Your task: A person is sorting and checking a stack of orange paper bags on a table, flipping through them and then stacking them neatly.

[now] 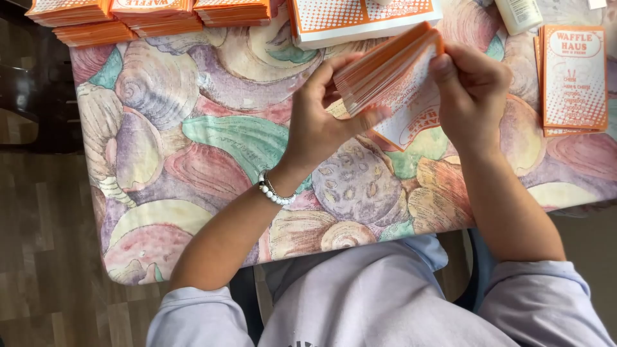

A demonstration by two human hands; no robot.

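**Both hands on a stack of orange paper bags**

The person sits at a desk (193, 160) covered in a pastel shell-patterned cloth and holds a thick stack of orange paper bags (385, 67) tilted up above it. The left hand (321, 115) grips the stack's lower end, fingers wrapped beneath and thumb against the edges; a bead bracelet (276, 193) circles that wrist. The right hand (469, 90) clasps the upper right corner, fingertips curled over the top edge. One bag (411, 122) hangs down from the underside of the stack, partly separated and printed face showing.

The step in hand looks like fanning the stack to free single bags. Pulling the loose one clear would seem to call for a firm left-hand hold while the right fingers slide it off without dragging its neighbours.

Around the hands lie a flat pile of bags (574, 80) at the right, orange bundles (116, 19) along the far left edge, and a white-and-orange box (366, 22).
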